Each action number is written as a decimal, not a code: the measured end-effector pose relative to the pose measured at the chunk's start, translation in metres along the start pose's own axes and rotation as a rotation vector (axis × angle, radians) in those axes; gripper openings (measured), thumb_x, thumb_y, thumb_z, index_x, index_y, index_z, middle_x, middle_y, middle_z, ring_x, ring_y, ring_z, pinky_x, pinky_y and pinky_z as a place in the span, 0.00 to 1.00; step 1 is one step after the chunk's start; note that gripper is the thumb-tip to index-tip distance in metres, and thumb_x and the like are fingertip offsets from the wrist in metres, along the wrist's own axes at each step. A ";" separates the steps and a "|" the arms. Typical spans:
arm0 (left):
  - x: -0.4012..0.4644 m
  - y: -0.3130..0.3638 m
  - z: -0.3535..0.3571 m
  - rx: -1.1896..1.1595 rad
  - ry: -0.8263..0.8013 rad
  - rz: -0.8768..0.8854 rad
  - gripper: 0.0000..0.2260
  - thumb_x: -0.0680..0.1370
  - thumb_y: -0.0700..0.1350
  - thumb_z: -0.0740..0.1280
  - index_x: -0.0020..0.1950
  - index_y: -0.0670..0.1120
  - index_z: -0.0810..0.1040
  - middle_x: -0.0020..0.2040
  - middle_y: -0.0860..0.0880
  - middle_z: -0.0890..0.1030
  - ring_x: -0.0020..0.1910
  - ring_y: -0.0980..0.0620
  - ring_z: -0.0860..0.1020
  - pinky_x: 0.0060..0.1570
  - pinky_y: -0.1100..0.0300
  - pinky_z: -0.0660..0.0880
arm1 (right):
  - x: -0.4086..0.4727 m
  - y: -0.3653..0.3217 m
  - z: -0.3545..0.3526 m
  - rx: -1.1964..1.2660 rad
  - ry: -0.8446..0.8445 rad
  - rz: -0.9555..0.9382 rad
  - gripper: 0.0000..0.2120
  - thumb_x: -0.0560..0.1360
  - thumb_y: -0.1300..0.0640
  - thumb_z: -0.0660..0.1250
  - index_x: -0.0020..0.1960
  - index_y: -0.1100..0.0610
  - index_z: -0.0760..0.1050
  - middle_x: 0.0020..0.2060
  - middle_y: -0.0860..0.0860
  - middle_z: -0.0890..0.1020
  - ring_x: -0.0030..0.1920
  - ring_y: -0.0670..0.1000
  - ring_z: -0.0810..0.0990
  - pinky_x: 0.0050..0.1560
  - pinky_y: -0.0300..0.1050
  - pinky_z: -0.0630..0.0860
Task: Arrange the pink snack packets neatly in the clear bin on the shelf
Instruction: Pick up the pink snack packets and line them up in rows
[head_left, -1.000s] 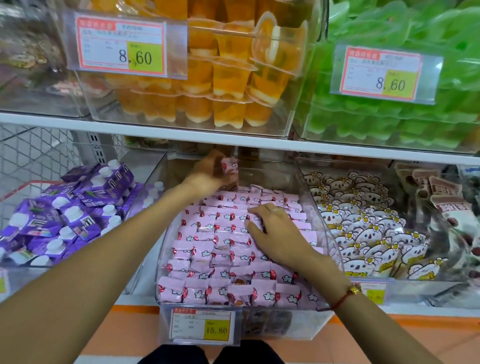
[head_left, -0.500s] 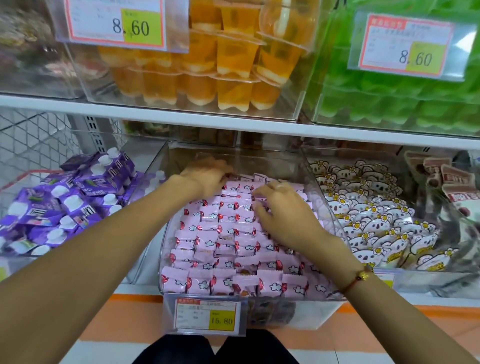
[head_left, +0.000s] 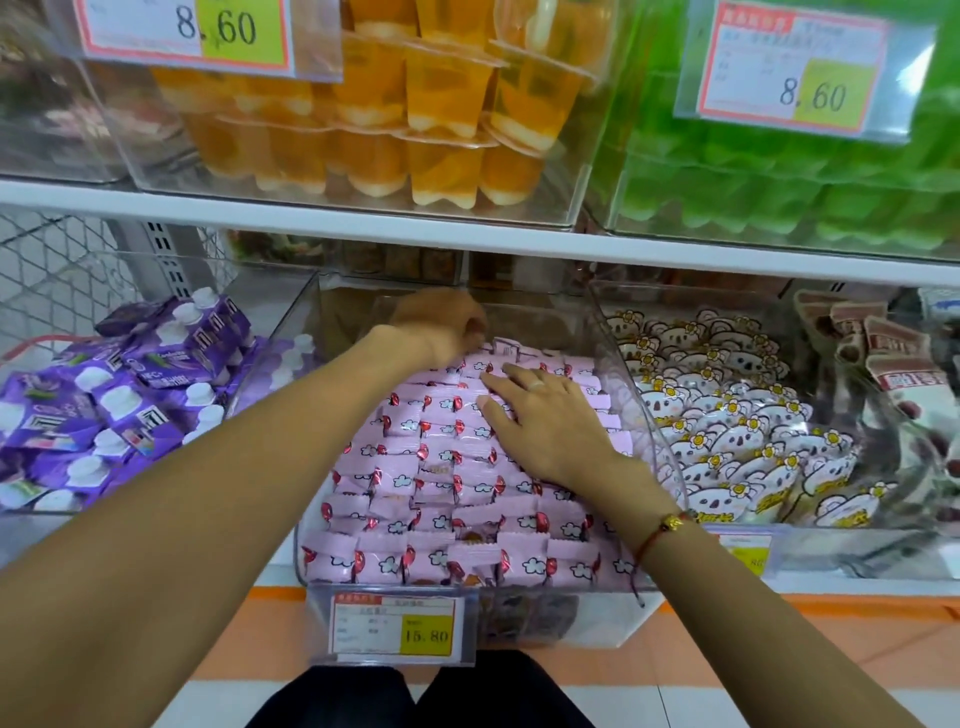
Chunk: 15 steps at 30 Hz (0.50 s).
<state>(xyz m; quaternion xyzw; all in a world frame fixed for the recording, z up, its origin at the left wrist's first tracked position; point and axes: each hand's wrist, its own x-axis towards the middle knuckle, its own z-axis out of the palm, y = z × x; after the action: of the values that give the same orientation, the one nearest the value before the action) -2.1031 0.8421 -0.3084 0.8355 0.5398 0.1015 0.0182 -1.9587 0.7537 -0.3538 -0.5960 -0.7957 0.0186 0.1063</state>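
The clear bin (head_left: 644, 415) on the lower shelf is filled with rows of pink snack packets (head_left: 447, 467). My left hand (head_left: 441, 325) reaches to the bin's back row. Its fingers are curled down and pinch a pink packet (head_left: 506, 347) that stands slightly above the others. My right hand (head_left: 545, 421) lies flat on the packets at the back right, fingers straight and spread, pressing them down. It wears a ring, and a red cord bracelet sits on the wrist.
A price tag (head_left: 389, 626) hangs on the bin's front. Purple pouches (head_left: 104, 410) fill the left bin and white bear-print packets (head_left: 727, 431) the right one. The upper shelf edge (head_left: 467, 234) sits close above, carrying orange jelly cups (head_left: 395, 119) and green cups (head_left: 831, 182).
My left hand brought its lifted pink packet down to the back row. My right hand slid from the middle rows toward the back right and flattened.
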 end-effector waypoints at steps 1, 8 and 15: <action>0.001 0.003 0.001 0.012 -0.017 0.010 0.11 0.79 0.51 0.63 0.59 0.52 0.80 0.59 0.49 0.79 0.56 0.46 0.77 0.55 0.55 0.73 | 0.000 0.000 0.000 0.005 -0.002 0.000 0.23 0.81 0.44 0.49 0.74 0.48 0.62 0.74 0.51 0.64 0.72 0.53 0.60 0.70 0.49 0.53; 0.002 0.002 0.009 -0.009 0.059 -0.097 0.07 0.79 0.48 0.64 0.53 0.50 0.81 0.55 0.49 0.80 0.54 0.48 0.76 0.55 0.55 0.73 | 0.000 0.001 0.002 0.020 0.003 0.007 0.23 0.81 0.44 0.49 0.74 0.47 0.61 0.74 0.51 0.63 0.73 0.52 0.59 0.71 0.49 0.52; -0.004 0.005 0.002 -0.355 0.348 -0.260 0.10 0.83 0.49 0.53 0.54 0.45 0.71 0.51 0.43 0.75 0.49 0.44 0.75 0.45 0.54 0.68 | 0.000 0.002 0.003 0.029 -0.013 0.017 0.23 0.81 0.43 0.49 0.74 0.47 0.61 0.74 0.51 0.63 0.73 0.53 0.59 0.71 0.49 0.52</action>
<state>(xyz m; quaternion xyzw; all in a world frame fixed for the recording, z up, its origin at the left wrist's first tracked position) -2.1003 0.8364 -0.3106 0.7131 0.6111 0.3332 0.0839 -1.9576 0.7545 -0.3566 -0.6008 -0.7911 0.0347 0.1097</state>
